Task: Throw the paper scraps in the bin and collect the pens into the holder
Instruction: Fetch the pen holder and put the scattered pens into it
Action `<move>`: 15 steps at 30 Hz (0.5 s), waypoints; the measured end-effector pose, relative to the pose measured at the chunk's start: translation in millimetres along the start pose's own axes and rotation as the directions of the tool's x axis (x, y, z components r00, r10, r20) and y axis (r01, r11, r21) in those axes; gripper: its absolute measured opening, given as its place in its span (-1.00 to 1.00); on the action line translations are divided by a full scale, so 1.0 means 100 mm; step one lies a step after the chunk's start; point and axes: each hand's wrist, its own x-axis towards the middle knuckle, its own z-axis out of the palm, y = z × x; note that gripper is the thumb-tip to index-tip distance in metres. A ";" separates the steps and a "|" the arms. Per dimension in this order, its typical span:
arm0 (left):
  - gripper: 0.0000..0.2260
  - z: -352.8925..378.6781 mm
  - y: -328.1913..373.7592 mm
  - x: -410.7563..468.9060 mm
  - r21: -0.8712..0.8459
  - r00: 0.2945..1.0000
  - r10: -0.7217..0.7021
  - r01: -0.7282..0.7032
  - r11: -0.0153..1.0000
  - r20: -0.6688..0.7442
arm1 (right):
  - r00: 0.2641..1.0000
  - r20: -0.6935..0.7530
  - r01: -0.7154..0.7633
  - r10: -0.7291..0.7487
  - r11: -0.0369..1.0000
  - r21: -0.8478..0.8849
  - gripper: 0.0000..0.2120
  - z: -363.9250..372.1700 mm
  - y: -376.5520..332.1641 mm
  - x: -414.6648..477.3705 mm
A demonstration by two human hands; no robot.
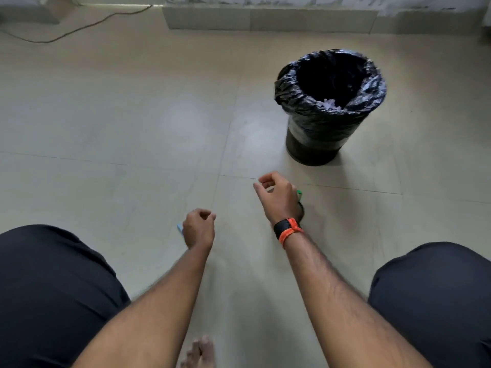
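Your left hand (198, 228) is curled around something blue; your right hand (276, 197) hangs loosely released over the mostly hidden holder (300, 205). The bin (329, 107), with scraps (329, 104) inside, stands at one o'clock.

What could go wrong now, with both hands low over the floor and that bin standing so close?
The right hand hides a dark holder beneath it; a careless move might tip it. The left hand, loosely curled, covers most of a small blue thing, so it could be missed. The bin stands near enough to be knocked by a reach.
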 end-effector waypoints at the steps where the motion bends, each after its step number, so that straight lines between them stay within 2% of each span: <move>1: -0.89 -0.06 -0.17 0.02 0.041 1.000 -0.015 0.014 0.999 0.012 | 0.998 0.051 0.026 -0.025 1.000 -0.009 -0.92 0.08 0.00 -0.04; 5: -0.82 -0.31 -0.80 0.04 0.207 0.994 0.011 -0.034 0.978 0.112 | 0.964 0.261 0.077 -0.060 0.996 -0.054 -0.95 0.38 0.07 -0.23; 8: -0.73 -0.41 -1.12 -0.10 0.343 0.967 0.147 -0.213 0.915 0.210 | 0.928 0.371 0.078 -0.031 0.991 -0.112 -0.95 0.47 0.15 -0.39; 11: -0.59 -0.39 -1.14 -0.22 0.349 0.930 0.232 -0.326 0.879 0.285 | 0.894 0.448 0.083 -0.011 0.986 -0.141 -0.96 0.50 0.18 -0.46; 13: -0.64 -0.33 -1.04 -0.23 0.318 0.911 0.221 -0.336 0.887 0.347 | 0.890 0.455 0.095 -0.020 0.985 -0.144 -0.96 0.51 0.15 -0.45; 15: -0.78 -0.26 -1.00 -0.23 0.352 0.886 0.200 -0.361 0.864 0.418 | 0.894 0.448 0.103 -0.029 0.984 -0.144 -0.95 0.52 0.14 -0.41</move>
